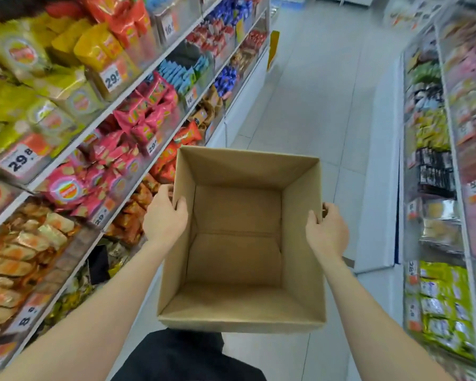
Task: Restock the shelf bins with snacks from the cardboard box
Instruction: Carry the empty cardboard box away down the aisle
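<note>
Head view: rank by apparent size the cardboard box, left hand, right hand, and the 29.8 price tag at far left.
1. cardboard box
2. left hand and right hand, about alike
3. price tag, smallest

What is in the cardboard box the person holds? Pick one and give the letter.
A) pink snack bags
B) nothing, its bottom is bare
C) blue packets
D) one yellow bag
B: the cardboard box shows only bare bottom flaps; left hand and right hand grip its side walls.

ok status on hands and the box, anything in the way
Left hand and right hand each grip a side wall of the cardboard box. Box open-topped, nothing inside. No obstacle seen; stocked shelf bins at left.
</note>
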{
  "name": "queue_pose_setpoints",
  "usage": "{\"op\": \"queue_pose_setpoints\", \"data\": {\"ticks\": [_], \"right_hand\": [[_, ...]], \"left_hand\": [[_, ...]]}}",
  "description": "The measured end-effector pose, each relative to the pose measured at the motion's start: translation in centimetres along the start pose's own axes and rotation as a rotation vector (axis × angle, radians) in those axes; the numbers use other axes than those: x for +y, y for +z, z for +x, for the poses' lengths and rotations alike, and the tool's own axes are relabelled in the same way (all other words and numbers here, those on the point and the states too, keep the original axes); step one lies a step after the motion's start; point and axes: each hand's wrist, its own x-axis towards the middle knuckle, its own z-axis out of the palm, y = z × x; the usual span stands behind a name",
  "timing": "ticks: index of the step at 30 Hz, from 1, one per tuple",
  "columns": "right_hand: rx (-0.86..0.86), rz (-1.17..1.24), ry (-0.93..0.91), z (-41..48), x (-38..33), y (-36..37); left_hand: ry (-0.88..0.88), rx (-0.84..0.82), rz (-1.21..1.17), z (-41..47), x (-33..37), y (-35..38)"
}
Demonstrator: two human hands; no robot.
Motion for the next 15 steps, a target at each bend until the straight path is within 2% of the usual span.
{"op": "queue_pose_setpoints", "data": {"ticks": [8,15], "right_hand": [[0.119,-0.024,0.05,20.8,-3.4,-1.9],[0.206,-0.02,0.103,38.6,-2.7,-5.1]], "left_hand": [[0.066,-0.061,-0.11,16.0,16.5,9.0],[0.162,-0.144,-0.124,26.4,32.7,17.7]]}}
